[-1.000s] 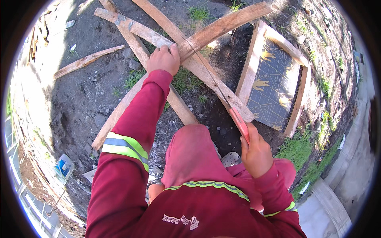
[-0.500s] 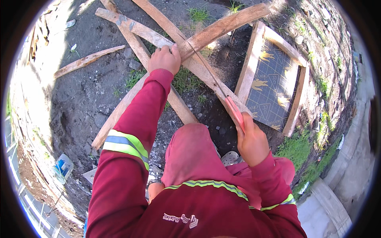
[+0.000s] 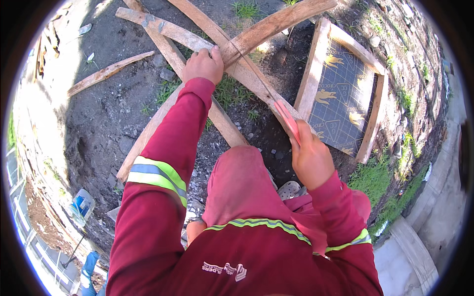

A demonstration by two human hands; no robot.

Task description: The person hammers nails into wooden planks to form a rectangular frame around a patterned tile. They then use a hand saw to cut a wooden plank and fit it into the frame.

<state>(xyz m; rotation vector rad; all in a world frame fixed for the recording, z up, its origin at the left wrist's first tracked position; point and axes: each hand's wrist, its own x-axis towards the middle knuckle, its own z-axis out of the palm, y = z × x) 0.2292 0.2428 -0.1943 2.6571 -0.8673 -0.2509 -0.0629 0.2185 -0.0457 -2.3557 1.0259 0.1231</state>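
Note:
My right hand point(image 3: 313, 159) is closed around the red handle of a handsaw point(image 3: 287, 122). The saw's thin blade, seen almost edge-on, runs up and left to a wooden board point(image 3: 281, 28), crossing it just right of my left hand point(image 3: 203, 65). That hand is wrapped over the board and presses it where the timbers cross. Underneath, a second plank point(image 3: 177, 34) slants from upper left toward my right hand. My knee rests at the near end of another timber point(image 3: 224, 124). Whether the blade has cut into the board is hard to tell.
To the right lies a wooden frame point(image 3: 308, 74) with a dark printed panel point(image 3: 340, 98). A loose wood strip point(image 3: 111, 73) lies on the ground at left. A clear plastic container point(image 3: 82, 207) sits at lower left. Grass tufts point(image 3: 370, 180) grow near a concrete edge point(image 3: 414, 246).
My right hand and the handsaw have moved forward and slightly left along the blade's line. My left hand stays on the board. Something blue has come into view at lower left.

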